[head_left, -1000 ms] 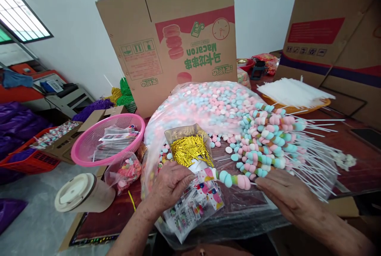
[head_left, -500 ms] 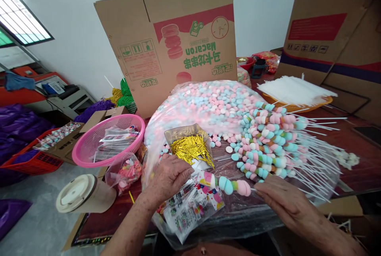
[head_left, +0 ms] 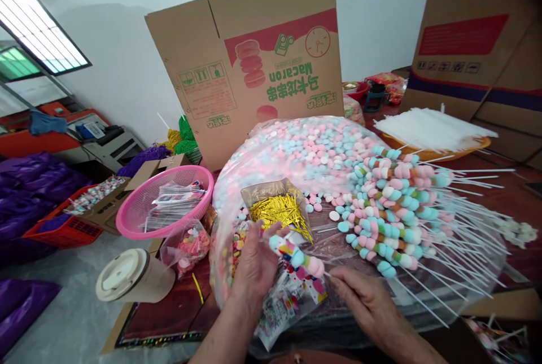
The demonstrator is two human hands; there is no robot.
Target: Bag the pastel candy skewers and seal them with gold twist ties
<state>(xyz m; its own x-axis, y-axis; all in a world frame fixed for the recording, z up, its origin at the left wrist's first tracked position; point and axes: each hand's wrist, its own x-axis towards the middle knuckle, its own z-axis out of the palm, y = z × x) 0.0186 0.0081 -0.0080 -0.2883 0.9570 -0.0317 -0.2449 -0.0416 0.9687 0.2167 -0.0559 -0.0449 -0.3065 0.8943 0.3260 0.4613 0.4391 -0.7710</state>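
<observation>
My left hand (head_left: pixel 254 265) is closed around the top of a small printed plastic sleeve (head_left: pixel 292 296), fingers pinching it against a marshmallow skewer (head_left: pixel 296 255) of blue, pink and white pieces. My right hand (head_left: pixel 364 299) pinches the skewer's stick end just right of the pink bottom piece. The skewer's head sits inside the sleeve's mouth. A stack of more printed sleeves lies under both hands. A heap of finished skewers (head_left: pixel 393 206) lies just beyond, sticks pointing right.
A big clear bag of pink and blue marshmallows (head_left: pixel 305 149) fills the table's middle. Gold twist ties (head_left: pixel 279 211) sit in a small bag. A pink basket (head_left: pixel 165 200), a lidded cup (head_left: pixel 131 276), cardboard boxes (head_left: pixel 262 59) and a tray of white sticks (head_left: pixel 432 130) surround them.
The skewer has moved left and tilted, its head now inside the sleeve held by my left hand. My right hand followed it leftwards. The camera shifted slightly.
</observation>
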